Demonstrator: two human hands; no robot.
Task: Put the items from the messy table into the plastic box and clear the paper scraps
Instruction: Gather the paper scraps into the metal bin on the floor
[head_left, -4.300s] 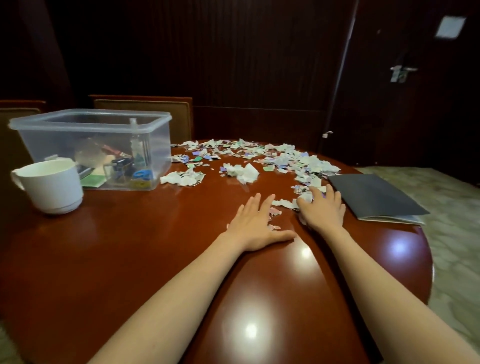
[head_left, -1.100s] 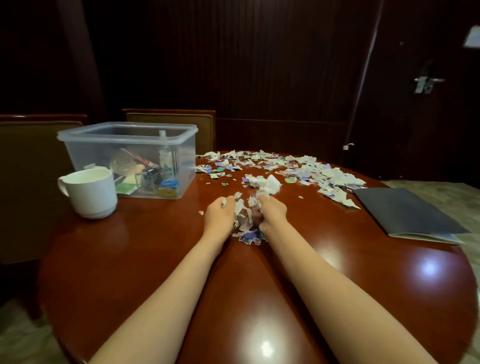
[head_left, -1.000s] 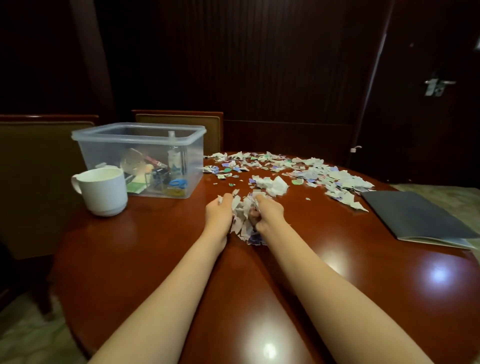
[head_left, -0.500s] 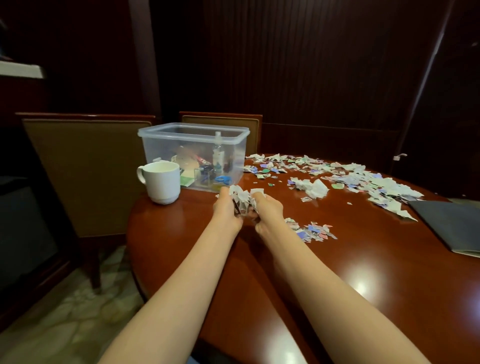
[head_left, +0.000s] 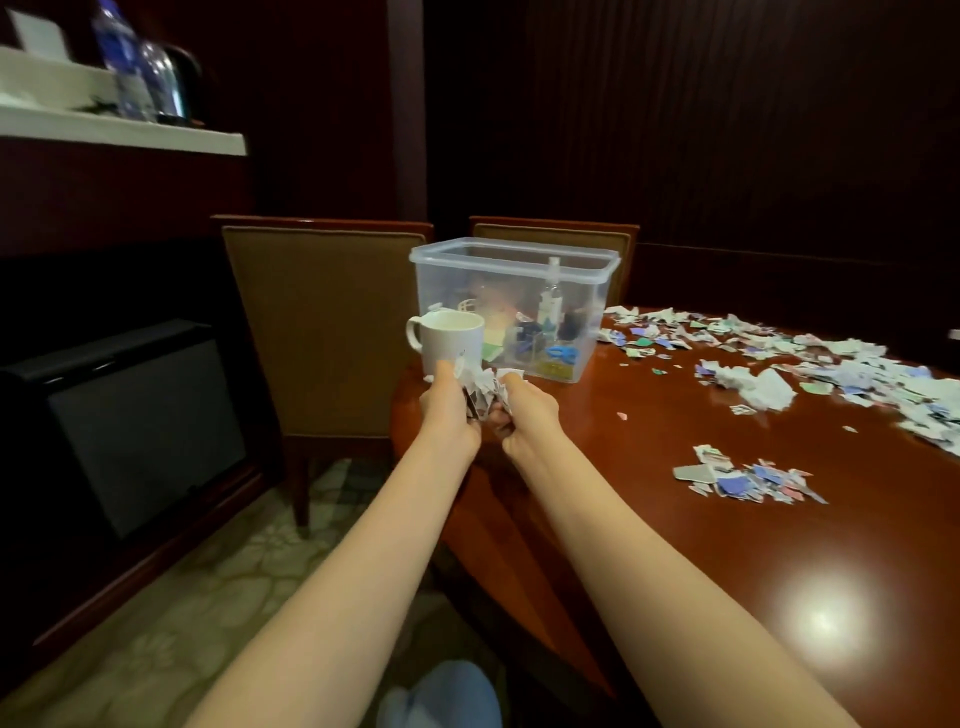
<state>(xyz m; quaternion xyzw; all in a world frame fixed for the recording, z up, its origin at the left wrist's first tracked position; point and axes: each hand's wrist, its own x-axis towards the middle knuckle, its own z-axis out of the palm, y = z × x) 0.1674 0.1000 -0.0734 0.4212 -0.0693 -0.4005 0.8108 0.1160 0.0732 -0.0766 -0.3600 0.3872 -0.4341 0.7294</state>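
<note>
Fingers (head_left: 514, 389) around the bunched paper scraps (head_left: 480, 388)

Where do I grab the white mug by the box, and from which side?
Take the mug by its handle, coming in from the left. It stands upright with the handle sticking out leftward, away from the plastic box that crowds its right side. The left hand and right hand are full of paper scraps now.

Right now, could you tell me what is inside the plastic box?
A small bottle, a blue item and a green item show through the box; the mug hides its lower left corner.
</note>
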